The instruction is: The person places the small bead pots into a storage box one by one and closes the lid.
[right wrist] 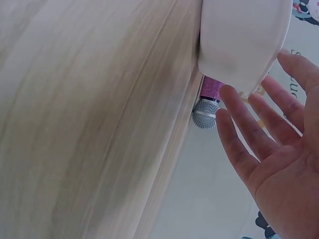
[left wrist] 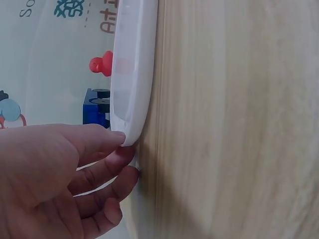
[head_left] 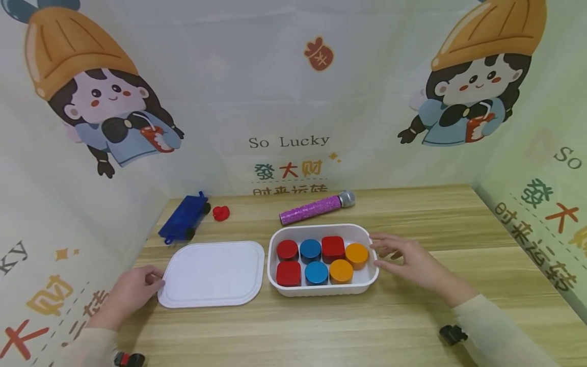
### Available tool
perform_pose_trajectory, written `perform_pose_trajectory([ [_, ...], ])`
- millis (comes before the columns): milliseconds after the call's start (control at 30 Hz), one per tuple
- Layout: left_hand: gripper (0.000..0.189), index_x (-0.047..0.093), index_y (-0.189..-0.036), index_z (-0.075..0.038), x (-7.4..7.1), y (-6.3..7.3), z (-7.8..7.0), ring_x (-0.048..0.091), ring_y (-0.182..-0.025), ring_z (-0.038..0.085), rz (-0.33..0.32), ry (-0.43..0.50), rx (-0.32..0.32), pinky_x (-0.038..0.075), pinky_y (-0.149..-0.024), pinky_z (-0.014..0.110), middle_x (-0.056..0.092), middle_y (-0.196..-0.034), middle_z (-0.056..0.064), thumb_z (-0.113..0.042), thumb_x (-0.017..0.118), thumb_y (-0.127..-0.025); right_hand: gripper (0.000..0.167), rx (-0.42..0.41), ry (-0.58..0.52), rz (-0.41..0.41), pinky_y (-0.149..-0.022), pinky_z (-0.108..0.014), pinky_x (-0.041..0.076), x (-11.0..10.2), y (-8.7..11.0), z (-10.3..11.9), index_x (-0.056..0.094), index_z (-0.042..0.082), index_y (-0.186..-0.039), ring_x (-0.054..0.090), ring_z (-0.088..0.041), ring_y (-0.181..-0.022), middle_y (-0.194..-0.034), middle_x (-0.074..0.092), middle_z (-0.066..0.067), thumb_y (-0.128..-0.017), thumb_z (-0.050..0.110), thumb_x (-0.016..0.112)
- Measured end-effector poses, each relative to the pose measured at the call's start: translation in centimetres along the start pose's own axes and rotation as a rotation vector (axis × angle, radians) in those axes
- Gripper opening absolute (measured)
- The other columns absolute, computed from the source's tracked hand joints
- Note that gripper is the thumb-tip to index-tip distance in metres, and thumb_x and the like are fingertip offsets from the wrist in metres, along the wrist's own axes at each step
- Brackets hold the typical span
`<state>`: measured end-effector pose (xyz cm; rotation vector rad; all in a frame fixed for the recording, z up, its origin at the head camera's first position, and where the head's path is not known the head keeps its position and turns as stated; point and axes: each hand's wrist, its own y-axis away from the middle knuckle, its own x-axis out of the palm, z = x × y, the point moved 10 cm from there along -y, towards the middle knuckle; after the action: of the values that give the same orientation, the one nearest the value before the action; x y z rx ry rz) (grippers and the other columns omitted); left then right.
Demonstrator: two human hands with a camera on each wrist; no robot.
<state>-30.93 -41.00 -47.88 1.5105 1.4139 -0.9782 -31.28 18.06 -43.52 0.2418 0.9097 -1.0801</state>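
Observation:
A white lid (head_left: 213,275) lies on the table, left of a white box (head_left: 321,291). My left hand (head_left: 135,290) pinches the lid's left edge; in the left wrist view the thumb (left wrist: 102,139) is on top and a finger below. Inside the box are red, blue and orange blocks, some round and some square, such as a blue round block (head_left: 316,273), an orange round block (head_left: 341,271) and a red square block (head_left: 288,273). At the box's right end is my right hand (head_left: 412,260), fingers spread and lightly bent, fingertips right at the rim.
Behind the box lies a purple glitter microphone (head_left: 316,208) with a silver head. A blue toy car (head_left: 185,219) and a small red figure (head_left: 221,213) stand behind the lid. Printed curtains (head_left: 220,102) close off the wooden table (head_left: 321,331) at the back and sides.

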Motion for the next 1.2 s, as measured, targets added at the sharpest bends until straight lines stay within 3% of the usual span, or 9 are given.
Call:
perform_pose_trajectory([
  [200,0.021,0.067,-0.110,0.007,0.1,0.1,0.4,0.067,-0.081,0.023,-0.011,0.062,-0.032,0.052,-0.065,0.033,0.073,-0.092,0.016,-0.010,0.062,-0.098,0.037,-0.018,-0.006,-0.015,-0.085,-0.037,0.064,0.0,0.1,0.1,0.069,0.004,-0.129,0.075,-0.022,-0.098,-0.148,0.059,-0.016,-0.095,0.019,0.076],
  [333,0.029,0.058,-0.124,0.009,0.2,0.2,0.6,0.066,-0.077,0.020,-0.004,0.154,-0.052,0.053,-0.062,0.031,0.071,-0.099,0.022,-0.008,0.057,-0.100,0.036,-0.017,-0.005,-0.021,-0.084,-0.037,0.064,-0.1,0.2,0.1,0.070,0.005,-0.128,0.074,-0.022,-0.096,-0.149,0.058,-0.018,-0.095,0.018,0.076],
  [500,0.032,0.055,-0.132,0.004,0.4,0.4,0.8,0.063,-0.078,0.018,-0.014,0.234,-0.011,0.053,-0.059,0.026,0.069,-0.099,0.019,-0.003,0.058,-0.100,0.034,-0.015,-0.010,-0.023,-0.084,-0.036,0.064,-0.1,0.2,0.1,0.071,0.005,-0.126,0.074,-0.020,-0.094,-0.149,0.058,-0.018,-0.095,0.017,0.076],
  [733,0.036,0.062,-0.133,0.004,1.3,0.3,2.1,0.062,-0.079,0.011,0.074,0.358,-0.047,0.057,-0.062,0.027,0.072,-0.106,0.016,-0.014,0.064,-0.103,0.037,-0.006,-0.032,-0.010,-0.083,-0.035,0.064,0.1,0.2,0.0,0.069,0.004,-0.128,0.075,-0.020,-0.095,-0.150,0.056,-0.019,-0.095,0.017,0.076],
  [933,0.047,0.056,-0.140,0.009,1.1,0.6,1.4,0.068,-0.087,0.003,0.098,0.523,-0.042,0.063,-0.074,0.027,0.071,-0.118,0.024,-0.017,0.065,-0.103,0.037,0.019,-0.041,-0.006,-0.083,-0.032,0.064,0.2,0.3,-0.3,0.070,0.006,-0.129,0.074,-0.019,-0.096,-0.152,0.055,-0.018,-0.095,0.019,0.076],
  [1067,0.051,0.052,-0.143,0.010,0.7,0.9,0.9,0.068,-0.091,0.004,0.089,0.636,-0.055,0.064,-0.079,0.028,0.071,-0.115,0.017,-0.016,0.067,-0.102,0.037,0.030,-0.046,-0.002,-0.083,-0.029,0.063,0.2,0.2,-0.4,0.070,0.007,-0.129,0.074,-0.018,-0.096,-0.152,0.055,-0.017,-0.096,0.020,0.076],
  [1200,0.052,0.052,-0.143,0.010,0.2,1.2,0.7,0.068,-0.090,0.003,0.066,0.656,-0.049,0.064,-0.079,0.029,0.070,-0.110,0.008,-0.017,0.068,-0.101,0.036,0.028,-0.049,-0.001,-0.082,-0.026,0.062,0.3,0.2,-0.3,0.070,0.007,-0.128,0.074,-0.018,-0.096,-0.152,0.055,-0.017,-0.096,0.019,0.076],
])
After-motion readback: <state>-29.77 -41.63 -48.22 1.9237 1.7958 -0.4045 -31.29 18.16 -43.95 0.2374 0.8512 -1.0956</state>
